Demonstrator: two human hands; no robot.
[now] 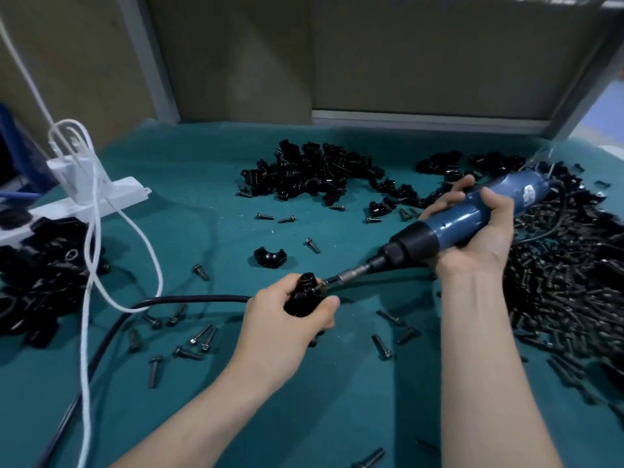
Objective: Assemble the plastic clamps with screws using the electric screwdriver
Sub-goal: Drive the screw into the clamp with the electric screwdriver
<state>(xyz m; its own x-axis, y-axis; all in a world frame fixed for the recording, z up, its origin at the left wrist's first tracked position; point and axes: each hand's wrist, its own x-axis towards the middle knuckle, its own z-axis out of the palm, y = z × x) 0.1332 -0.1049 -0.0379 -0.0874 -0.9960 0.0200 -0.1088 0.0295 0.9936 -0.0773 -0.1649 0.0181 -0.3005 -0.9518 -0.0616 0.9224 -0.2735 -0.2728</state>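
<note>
black clamp (pixel 305 293) held in my left grip (pixel 287 320), right grip (pixel 481 241) round the screwdriver (pixel 417 241); loose clamps (pixel 314 173) upper centre, screws (pixel 567 292) right, mostly unassembled.

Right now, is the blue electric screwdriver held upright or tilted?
Tilted. The blue electric screwdriver slants down-left from the right hand to the black plastic clamp in the left hand.

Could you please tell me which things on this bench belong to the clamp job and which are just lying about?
Job: electric screwdriver in right hand; clamp in left hand; screw pile; clamp pile.
Lying about: power strip; white cable.
</note>
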